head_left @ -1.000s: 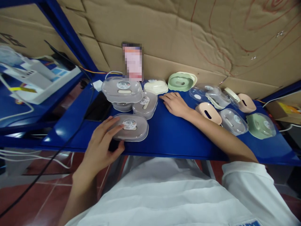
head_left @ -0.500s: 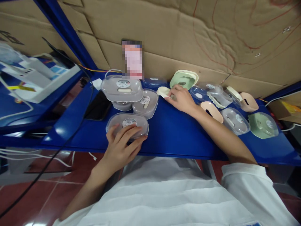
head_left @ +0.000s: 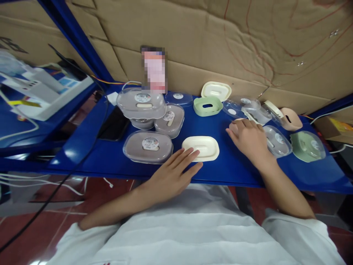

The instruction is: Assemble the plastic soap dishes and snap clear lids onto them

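Note:
My left hand (head_left: 172, 173) lies flat at the front edge of the blue table (head_left: 220, 167), fingers spread. Its fingertips touch the near left side of a cream soap-dish insert (head_left: 202, 148). Just left of it stands a closed grey box with a clear lid (head_left: 148, 146). My right hand (head_left: 248, 138) rests palm down further right, over a pinkish tray of which only an edge (head_left: 234, 121) shows. Its fingertips are next to a clear lid (head_left: 277, 141). Neither hand has anything lifted.
Stacked grey boxes (head_left: 142, 105) and another grey box (head_left: 169, 119) sit at the back left. A green tray (head_left: 207, 106), a cream lid (head_left: 216, 90), clear lids (head_left: 241, 106), a pink tray (head_left: 291, 119) and a green box (head_left: 307, 146) lie behind and right. A black phone (head_left: 114, 125) lies left.
The cream insert has come from the back to the front middle. My left hand left the grey box and slid right to it. My right hand moved right onto the pinkish tray.

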Action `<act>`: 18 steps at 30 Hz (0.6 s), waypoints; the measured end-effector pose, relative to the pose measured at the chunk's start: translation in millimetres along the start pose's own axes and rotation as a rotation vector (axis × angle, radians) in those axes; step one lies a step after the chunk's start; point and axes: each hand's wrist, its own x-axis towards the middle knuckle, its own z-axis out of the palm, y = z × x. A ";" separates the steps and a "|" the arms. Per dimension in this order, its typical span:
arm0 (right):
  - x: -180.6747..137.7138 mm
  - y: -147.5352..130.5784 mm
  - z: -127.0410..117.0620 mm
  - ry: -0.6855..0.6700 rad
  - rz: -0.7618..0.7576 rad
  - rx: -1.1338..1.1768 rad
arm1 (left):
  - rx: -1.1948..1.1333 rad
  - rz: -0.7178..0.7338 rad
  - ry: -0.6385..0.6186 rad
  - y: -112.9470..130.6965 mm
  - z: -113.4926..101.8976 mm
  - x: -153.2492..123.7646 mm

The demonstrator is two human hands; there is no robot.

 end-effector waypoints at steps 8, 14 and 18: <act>-16.9 -5.9 -0.6 -0.134 -0.302 0.221 | -0.077 -0.021 -0.018 -6.2 7.5 0.0; -39.3 -49.2 -3.4 -0.055 -0.756 0.502 | -0.005 -0.053 0.058 -4.3 9.1 -1.9; -38.9 -55.2 9.9 -0.052 -0.847 0.512 | -0.013 -0.093 0.056 -5.2 12.0 -1.3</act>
